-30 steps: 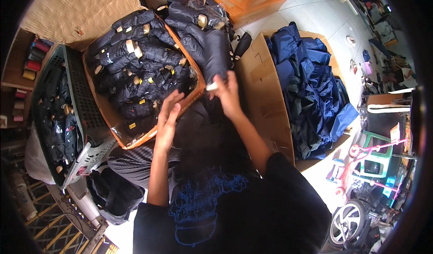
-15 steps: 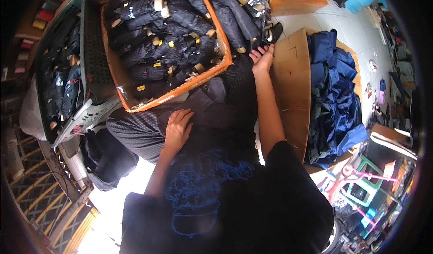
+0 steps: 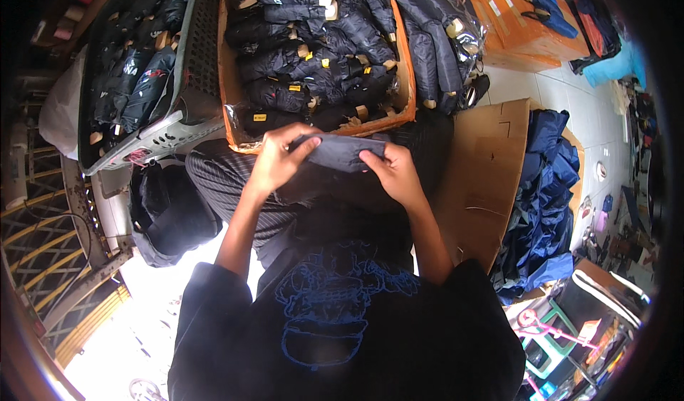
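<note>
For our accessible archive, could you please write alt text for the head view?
Seen from above, a seated person's left hand and right hand hold a small dark folded fabric piece over their lap. Ahead, an orange crate holds dark folded umbrellas; a cardboard box of blue fabric stands right.

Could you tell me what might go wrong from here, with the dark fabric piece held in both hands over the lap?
1. The dark fabric piece is pinched only at its ends by the left hand and right hand; a loose grip could drop it to the lap.
2. The orange box is heaped, with folded dark items overhanging its right side; a nudge might spill some.
3. The grey crate looks tilted, so its contents could slide.
</note>
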A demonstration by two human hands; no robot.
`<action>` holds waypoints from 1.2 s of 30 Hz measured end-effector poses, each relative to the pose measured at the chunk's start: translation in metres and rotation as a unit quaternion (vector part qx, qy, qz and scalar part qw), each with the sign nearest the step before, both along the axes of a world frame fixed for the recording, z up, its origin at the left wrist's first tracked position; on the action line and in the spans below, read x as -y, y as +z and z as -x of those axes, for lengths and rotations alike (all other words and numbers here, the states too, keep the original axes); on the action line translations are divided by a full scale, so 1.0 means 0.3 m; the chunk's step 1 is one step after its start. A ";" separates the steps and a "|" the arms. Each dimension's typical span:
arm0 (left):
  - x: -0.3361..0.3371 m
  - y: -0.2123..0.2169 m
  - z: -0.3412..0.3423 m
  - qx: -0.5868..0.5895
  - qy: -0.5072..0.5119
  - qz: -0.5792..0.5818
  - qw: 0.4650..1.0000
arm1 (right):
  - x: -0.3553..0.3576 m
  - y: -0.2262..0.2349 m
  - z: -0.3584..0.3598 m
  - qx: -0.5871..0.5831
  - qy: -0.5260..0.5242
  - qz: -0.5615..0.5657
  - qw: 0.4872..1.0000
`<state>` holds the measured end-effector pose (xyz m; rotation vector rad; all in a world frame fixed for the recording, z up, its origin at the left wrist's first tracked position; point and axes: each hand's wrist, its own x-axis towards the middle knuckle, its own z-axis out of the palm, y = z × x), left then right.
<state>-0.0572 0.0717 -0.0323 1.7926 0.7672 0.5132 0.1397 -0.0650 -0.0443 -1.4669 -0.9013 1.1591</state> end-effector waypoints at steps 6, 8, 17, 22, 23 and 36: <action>0.012 0.034 -0.088 0.056 0.180 -0.206 0.960 | -0.072 -0.005 0.011 0.196 -0.182 -0.093 0.959; 0.082 0.072 -0.112 0.080 0.084 -0.066 0.991 | -0.100 0.073 0.055 0.274 -0.173 -0.128 0.937; 0.120 -0.064 -0.079 0.118 0.197 0.045 0.972 | -0.112 0.051 0.103 0.173 0.006 -0.137 0.975; 0.140 -0.039 -0.053 0.116 0.142 0.048 0.982 | -0.127 0.057 0.117 0.208 0.038 -0.180 0.961; 0.140 -0.037 -0.046 0.140 0.134 0.077 0.978 | -0.135 0.066 0.115 0.210 0.061 -0.190 0.957; 0.058 -0.045 0.094 0.060 0.367 -0.132 0.919 | -0.436 -0.062 -0.006 0.046 0.150 -0.027 0.987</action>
